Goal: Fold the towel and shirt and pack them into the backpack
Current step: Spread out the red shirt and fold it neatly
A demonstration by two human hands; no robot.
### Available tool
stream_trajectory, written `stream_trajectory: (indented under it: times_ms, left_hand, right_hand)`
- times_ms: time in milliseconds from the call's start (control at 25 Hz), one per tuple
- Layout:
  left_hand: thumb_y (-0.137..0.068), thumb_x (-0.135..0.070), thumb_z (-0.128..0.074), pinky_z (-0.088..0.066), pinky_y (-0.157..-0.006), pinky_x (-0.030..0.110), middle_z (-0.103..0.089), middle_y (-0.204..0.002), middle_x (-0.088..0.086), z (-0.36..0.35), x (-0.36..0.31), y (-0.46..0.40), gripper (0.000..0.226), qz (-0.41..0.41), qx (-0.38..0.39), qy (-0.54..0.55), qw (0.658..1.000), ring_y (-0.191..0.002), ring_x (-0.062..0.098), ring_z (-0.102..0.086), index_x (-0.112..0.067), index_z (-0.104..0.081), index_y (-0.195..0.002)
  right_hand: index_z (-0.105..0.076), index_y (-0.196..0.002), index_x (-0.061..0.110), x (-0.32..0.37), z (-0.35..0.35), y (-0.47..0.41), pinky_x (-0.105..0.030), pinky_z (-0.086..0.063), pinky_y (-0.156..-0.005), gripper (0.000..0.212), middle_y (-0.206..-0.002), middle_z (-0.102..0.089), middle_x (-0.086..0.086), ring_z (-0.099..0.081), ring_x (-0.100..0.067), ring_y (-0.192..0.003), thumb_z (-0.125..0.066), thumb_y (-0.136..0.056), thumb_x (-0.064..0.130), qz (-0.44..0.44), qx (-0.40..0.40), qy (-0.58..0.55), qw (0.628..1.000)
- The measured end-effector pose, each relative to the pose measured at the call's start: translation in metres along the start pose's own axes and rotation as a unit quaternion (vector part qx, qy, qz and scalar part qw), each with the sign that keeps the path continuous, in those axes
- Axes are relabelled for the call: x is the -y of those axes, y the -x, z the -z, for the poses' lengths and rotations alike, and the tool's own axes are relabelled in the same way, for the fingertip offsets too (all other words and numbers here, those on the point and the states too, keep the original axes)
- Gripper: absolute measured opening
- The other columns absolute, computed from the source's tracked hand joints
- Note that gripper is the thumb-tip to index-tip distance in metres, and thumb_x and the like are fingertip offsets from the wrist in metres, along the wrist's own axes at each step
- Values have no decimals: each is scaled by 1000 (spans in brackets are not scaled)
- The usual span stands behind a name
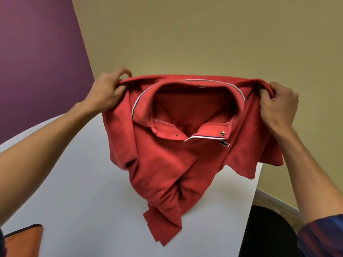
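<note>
I see shirt (178, 154) hanging, collar up, hem on table (83, 182), long axis vertical. Left hand (105, 93) and right hand (278, 106) each pinch shoulder, fingers curled tight.

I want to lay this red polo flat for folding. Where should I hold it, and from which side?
At the two shoulder seams, from the outer sides, as the left hand and right hand do now. The shirt hangs collar-up, front facing you, its hem bunched on the white table, so shoulder grips likely let it drop straight.
</note>
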State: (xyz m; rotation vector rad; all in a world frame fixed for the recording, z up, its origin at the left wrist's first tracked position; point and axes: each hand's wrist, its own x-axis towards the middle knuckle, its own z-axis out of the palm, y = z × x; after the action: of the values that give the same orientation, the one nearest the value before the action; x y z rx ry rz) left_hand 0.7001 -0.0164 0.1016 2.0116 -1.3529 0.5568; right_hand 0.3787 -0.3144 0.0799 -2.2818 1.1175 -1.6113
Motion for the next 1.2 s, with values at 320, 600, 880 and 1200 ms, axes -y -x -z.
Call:
stream_trajectory:
  times_ms: [320, 600, 880, 1200]
  left_hand:
    - [-97, -20, -53, -32, -50, 17, -48, -58, 0, -52, 10, -7, 38, 92, 173, 31, 980, -61, 16, -43, -7, -57, -62]
    - [-91, -23, -61, -36, -54, 24, -57, -69, 6, -136, 18, -55, 26, 187, 307, 14, 933, -67, 18, -51, -16, -62, -66]
    - [-88, 4, -46, -44, -58, 19, -65, -64, -10, -113, -88, -189, 26, 142, -109, 459, 870, -59, 1, -55, -8, -69, -89]
    - [-88, 4, -41, -45, -61, 14, -66, -73, 7, -143, 65, -15, 31, 290, 115, 257, 915, -68, 11, -62, -10, -67, -76]
  right_hand:
    - [-69, -78, 1, -22, -26, 10, -37, -40, -61, 31, -67, -64, -13, -54, -22, -64, -59, -93, 26, 29, 351, 11, 936]
    - [-75, -90, 5, -93, -52, 7, -36, -44, -69, 23, -86, -71, -22, -65, -37, -86, -60, -89, 22, -134, 232, 44, 963]
    - [-51, -64, 37, -41, 11, -65, -43, -40, -63, 24, -60, -51, 17, -47, -14, -61, -48, -81, 19, -85, -280, -128, 948]
    - [-70, -63, 19, 56, -37, 124, -26, -40, -56, 16, -52, -58, 6, -47, -1, -52, -74, -78, 22, 1, 508, -243, 826]
